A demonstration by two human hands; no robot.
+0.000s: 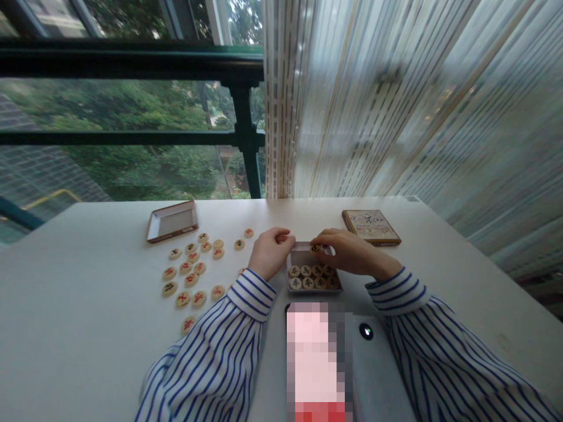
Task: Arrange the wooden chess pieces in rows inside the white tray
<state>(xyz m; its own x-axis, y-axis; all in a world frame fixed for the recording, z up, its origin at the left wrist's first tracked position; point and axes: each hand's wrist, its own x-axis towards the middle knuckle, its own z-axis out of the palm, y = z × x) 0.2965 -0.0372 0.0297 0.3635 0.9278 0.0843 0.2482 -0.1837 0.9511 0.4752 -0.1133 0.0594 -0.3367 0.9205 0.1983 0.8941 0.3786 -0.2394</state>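
Black-marked, the piece (315, 248) your right hand (352, 249) is pinching at the far end of the box (301, 257) could be landing crooked if your left hand (270, 252), hold unclear, is nudging the rim (308, 291).

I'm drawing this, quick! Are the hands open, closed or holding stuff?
Left hand: curled beside the box; can't tell if it's gripping it.
Right hand: closed, holding a black-marked piece.

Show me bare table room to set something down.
Bare table: left of scattered pieces and open tray; right of patterned box, beyond right sleeve. Crowded: among those pieces, and between left hand and right hand, at the box of pieces.
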